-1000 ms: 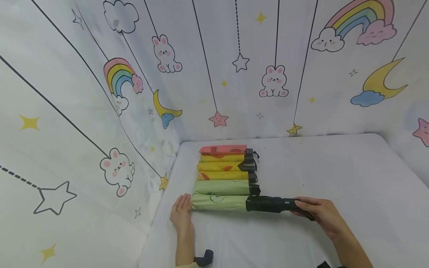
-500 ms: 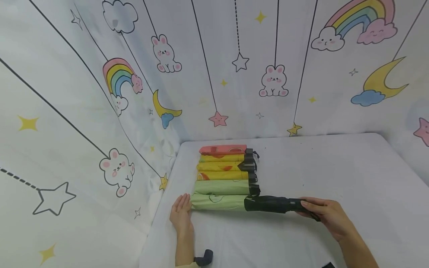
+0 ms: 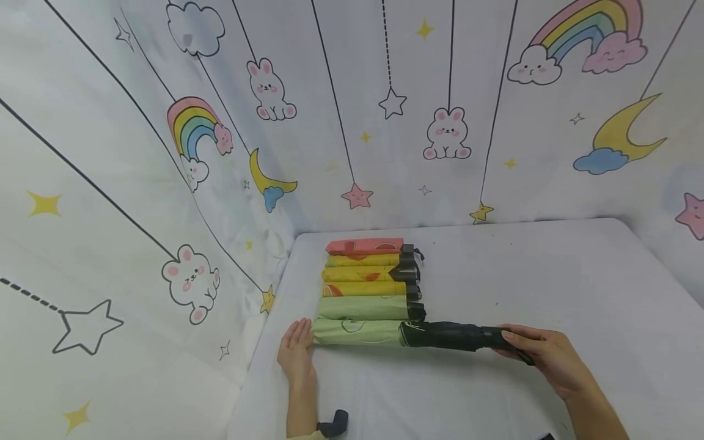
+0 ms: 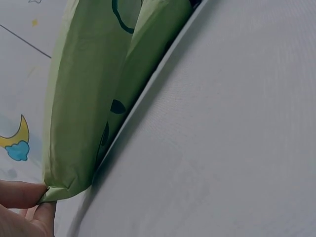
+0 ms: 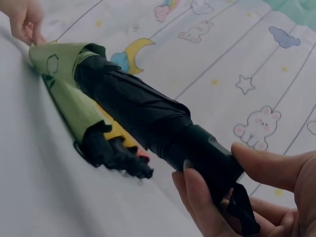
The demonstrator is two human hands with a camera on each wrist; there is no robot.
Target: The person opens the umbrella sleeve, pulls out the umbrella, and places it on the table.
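Observation:
A black folding umbrella [image 3: 445, 336] lies partly inside a light green fabric sleeve [image 3: 357, 332], its bare part sticking out to the right. My right hand [image 3: 555, 357] grips the umbrella's handle [image 5: 200, 155] between thumb and fingers, and a black wrist strap [image 5: 242, 210] hangs beside the palm. At the sleeve's closed end, my left hand [image 3: 297, 353] pinches the corner of the fabric, as the left wrist view shows. The umbrella's far end is hidden in the sleeve.
Behind the sleeve lies a row of other sleeved umbrellas with black ends: a green one [image 3: 363, 307], several yellow ones [image 3: 357, 273] and a red one [image 3: 365, 246]. They rest on a white table [image 3: 522, 269], backed by a white curtain [image 3: 330, 201] with cartoon prints.
My right hand has moved to the right, drawing more of the black umbrella out of the green sleeve. The left hand has stayed at the sleeve's end.

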